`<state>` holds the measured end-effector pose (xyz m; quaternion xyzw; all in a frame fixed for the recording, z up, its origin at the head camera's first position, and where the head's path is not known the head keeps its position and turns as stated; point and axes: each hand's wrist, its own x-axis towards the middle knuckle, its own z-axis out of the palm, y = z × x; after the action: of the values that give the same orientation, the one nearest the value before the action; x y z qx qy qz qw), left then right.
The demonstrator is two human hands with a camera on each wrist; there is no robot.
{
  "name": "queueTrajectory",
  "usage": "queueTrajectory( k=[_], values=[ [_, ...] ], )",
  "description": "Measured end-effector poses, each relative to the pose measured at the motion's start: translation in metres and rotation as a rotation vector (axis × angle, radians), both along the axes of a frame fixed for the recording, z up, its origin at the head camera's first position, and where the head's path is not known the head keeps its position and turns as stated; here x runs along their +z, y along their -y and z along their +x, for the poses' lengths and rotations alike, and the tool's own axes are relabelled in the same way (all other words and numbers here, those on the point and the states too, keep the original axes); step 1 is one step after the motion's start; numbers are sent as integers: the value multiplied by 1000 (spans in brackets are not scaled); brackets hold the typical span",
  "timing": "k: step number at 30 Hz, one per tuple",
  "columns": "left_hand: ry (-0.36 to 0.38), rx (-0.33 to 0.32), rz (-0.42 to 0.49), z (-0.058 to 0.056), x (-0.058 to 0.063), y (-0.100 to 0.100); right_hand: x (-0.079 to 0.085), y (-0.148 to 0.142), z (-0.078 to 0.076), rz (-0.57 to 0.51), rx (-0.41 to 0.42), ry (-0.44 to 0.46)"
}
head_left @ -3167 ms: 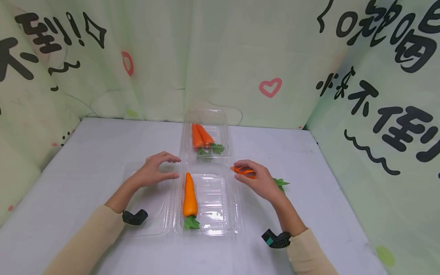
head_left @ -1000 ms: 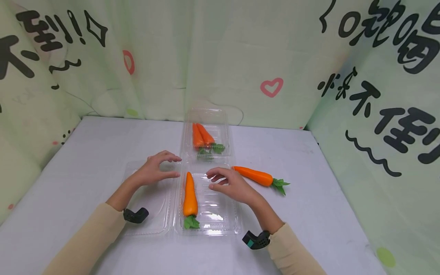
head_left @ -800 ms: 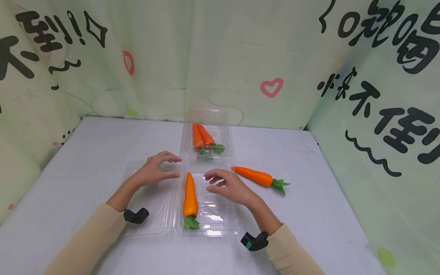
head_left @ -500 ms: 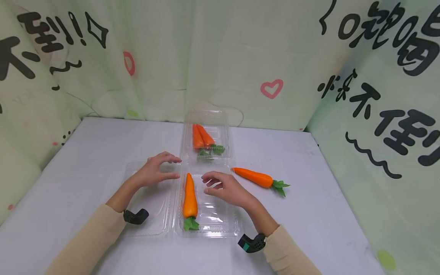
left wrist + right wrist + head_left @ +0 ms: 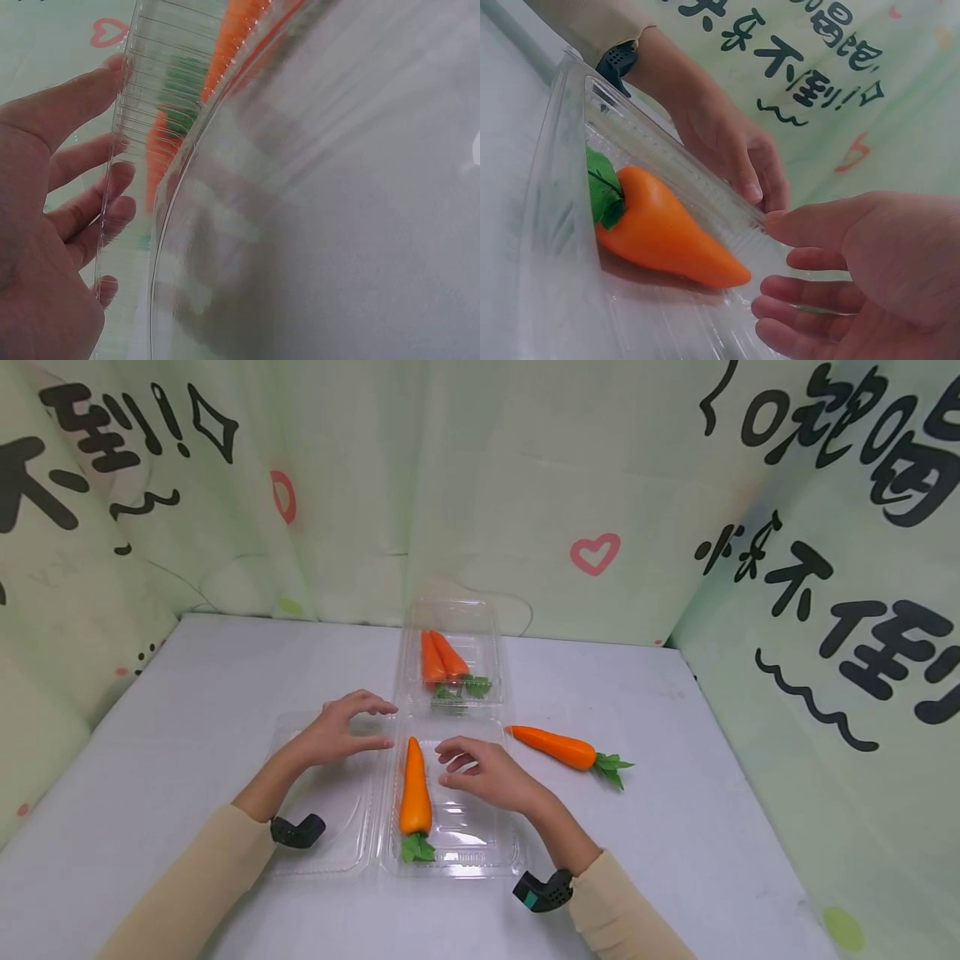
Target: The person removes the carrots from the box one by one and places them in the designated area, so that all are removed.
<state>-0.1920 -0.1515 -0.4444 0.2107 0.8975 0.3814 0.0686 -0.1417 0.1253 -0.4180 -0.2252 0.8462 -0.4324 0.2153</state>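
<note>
A clear plastic clamshell box (image 5: 468, 839) lies unfolded on the table, its lid (image 5: 322, 856) spread to the left. One orange carrot (image 5: 415, 793) with green leaves lies along the left side of its base, tip pointing away. My left hand (image 5: 337, 735) has thumb and fingers apart, fingertips right at the box's left rim. Over the base, just right of that carrot's tip, hovers my right hand (image 5: 487, 772), fingers loosely bent around nothing. The right wrist view shows the same carrot (image 5: 667, 225) below both hands. A second carrot (image 5: 555, 747) lies on the table beyond my right hand.
Behind the near box stands another clear box (image 5: 483, 647) with two carrots (image 5: 442, 658) in it. A printed fabric curtain (image 5: 510, 485) closes off the back and sides of the white table (image 5: 225, 685).
My right hand has moved left, from around the carrot on the table to above the box base, still drifting left. That carrot stays where it lay. My left hand has not moved.
</note>
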Motion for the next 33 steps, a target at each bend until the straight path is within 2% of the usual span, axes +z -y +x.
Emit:
queueTrajectory(
  k=[21,33],
  values=[
    [-13,-4,6,2,-1,2,-5,14,1,84,-16,20],
    [-33,-11,11,1,-1,1,-8,22,0,132,-24,73]
  ],
)
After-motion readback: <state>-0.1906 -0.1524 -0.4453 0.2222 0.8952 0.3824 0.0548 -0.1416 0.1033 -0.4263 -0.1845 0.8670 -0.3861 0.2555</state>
